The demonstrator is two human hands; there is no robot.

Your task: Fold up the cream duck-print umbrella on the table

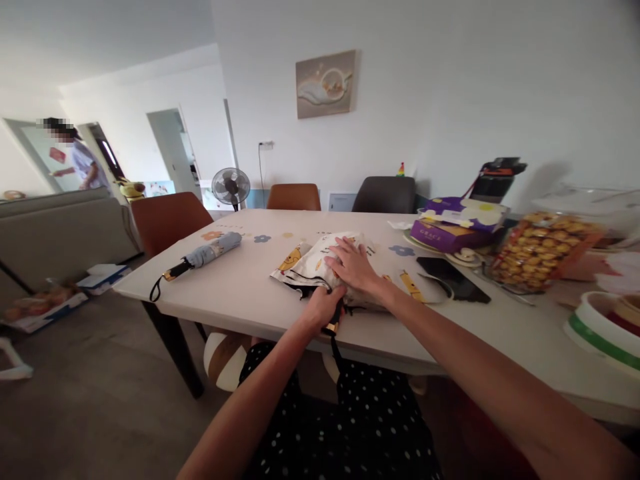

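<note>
A white folding umbrella with yellow cartoon prints (313, 261) lies near the front edge of the white table (240, 287). My left hand (323, 308) is closed around its dark handle end at the table edge, where a black strap hangs down. My right hand (354, 265) lies on top of the umbrella's cloth, fingers stretched out and pressing it flat. A second umbrella, grey-blue and folded shut (205, 255), rests on the left part of the table, apart from both hands.
To the right are a black phone (453, 279), a purple box (445, 235), a bag of round snacks (543, 250) and stacked bowls (607, 327). Brown chairs (167, 220) ring the table. A fan (231, 185) and a sofa (60, 230) stand behind; another person (80, 160) is far left.
</note>
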